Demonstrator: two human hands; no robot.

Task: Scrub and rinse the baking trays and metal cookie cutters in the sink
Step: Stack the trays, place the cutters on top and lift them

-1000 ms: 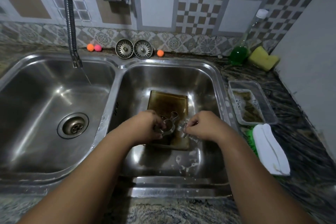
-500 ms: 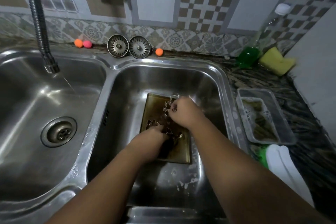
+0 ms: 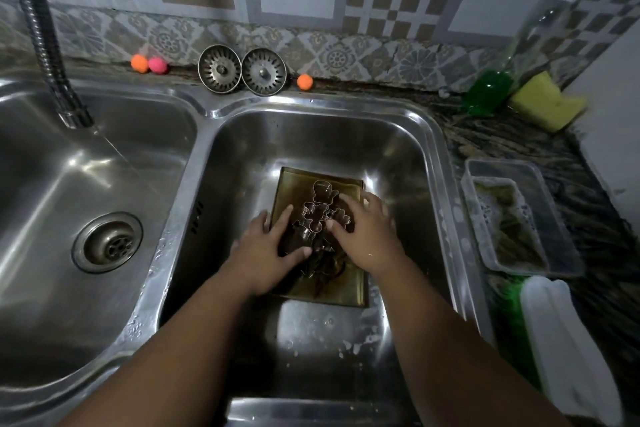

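Mid-frame, silvery metal cookie cutters lie heaped on the brown rectangular baking tray in the right steel sink basin — left hand and right hand bracket them, fingers spread wide, touching the pile.

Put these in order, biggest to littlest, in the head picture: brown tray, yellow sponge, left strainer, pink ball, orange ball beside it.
1. Baking tray (nearest the camera, which helps).
2. Yellow sponge.
3. Left sink strainer.
4. Pink ball and the orange ball beside it: they look alike, so a tie.
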